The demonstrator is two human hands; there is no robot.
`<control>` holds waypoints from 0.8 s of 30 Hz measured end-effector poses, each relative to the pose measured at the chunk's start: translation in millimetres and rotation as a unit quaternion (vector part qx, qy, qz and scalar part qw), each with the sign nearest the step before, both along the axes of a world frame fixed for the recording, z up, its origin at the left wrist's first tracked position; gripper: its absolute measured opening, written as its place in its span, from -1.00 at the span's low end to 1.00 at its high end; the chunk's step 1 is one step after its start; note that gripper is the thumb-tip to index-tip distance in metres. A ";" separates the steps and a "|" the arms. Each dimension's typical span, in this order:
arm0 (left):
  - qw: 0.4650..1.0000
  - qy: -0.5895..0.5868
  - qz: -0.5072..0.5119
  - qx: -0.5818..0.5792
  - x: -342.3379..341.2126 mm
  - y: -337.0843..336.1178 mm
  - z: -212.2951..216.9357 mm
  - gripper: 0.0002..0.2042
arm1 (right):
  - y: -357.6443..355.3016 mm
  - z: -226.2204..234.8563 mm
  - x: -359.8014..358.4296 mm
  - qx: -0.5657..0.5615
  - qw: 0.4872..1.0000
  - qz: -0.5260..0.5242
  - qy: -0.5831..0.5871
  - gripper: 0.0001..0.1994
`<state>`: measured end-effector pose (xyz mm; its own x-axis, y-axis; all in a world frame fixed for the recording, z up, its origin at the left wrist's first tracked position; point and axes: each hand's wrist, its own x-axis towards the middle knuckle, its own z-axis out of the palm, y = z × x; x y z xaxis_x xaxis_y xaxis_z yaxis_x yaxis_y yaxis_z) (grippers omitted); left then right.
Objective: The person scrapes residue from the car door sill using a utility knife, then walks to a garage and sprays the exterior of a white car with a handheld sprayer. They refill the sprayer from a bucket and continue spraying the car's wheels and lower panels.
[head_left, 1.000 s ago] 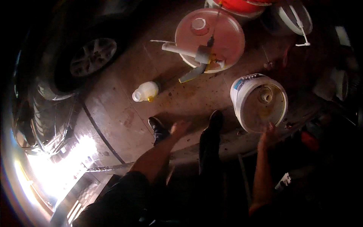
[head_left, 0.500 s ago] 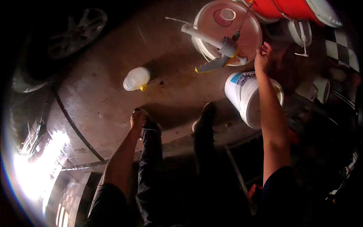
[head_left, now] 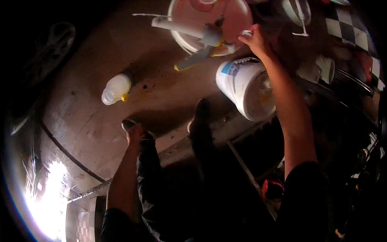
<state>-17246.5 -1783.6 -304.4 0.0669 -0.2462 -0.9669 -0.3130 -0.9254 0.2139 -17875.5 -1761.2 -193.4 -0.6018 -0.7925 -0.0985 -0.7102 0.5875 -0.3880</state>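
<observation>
My right hand [head_left: 258, 42] reaches out near the right rim of a large pale bucket [head_left: 238, 20]. Its fingers are closed round a small whitish, round-looking piece [head_left: 246, 33], too small to name surely. On the bucket lie a grey pipe [head_left: 177, 27] and a hand saw [head_left: 195, 58] with a grey blade and yellow edging. Below my right forearm a white bucket [head_left: 244, 88] rests tipped on its side. My left hand [head_left: 135, 132] hangs beside my left shoe, in shadow; its fingers are hard to make out.
A translucent jug [head_left: 117, 88] with a yellow cap lies on the brown floor to the left. A car wheel [head_left: 52, 44] stands at the far left. White containers [head_left: 322, 68] and a checkered surface [head_left: 342, 28] are on the right. Bright light glares at lower left.
The view has shifted, so most things appear farther left and the bucket higher. My right hand has turned, and the small whitish piece in its fingers now shows. My left hand stays low by the shoe.
</observation>
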 end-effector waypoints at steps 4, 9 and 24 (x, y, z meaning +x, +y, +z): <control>0.998 -0.006 -0.061 -0.010 23.5 -2.2 -20.7 -0.70 | 111.6 38.7 -19.9 0.026 0.990 -0.136 0.036 -0.56; 0.998 -0.019 -0.059 0.017 12.8 -6.8 -32.1 -0.81 | 260.3 9.7 -3.1 0.104 0.955 -0.265 0.081 -0.62; 0.996 0.009 -0.085 0.004 4.8 8.9 -21.4 -0.64 | 242.7 -4.1 82.4 0.038 0.989 -0.119 0.085 -0.32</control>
<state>-17241.7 -1774.7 -325.8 0.0075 -0.2443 -0.9697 -0.4607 -0.8615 0.2135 -17793.1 -1518.5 -197.6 -0.7831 -0.6210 -0.0333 -0.5999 0.7684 -0.2232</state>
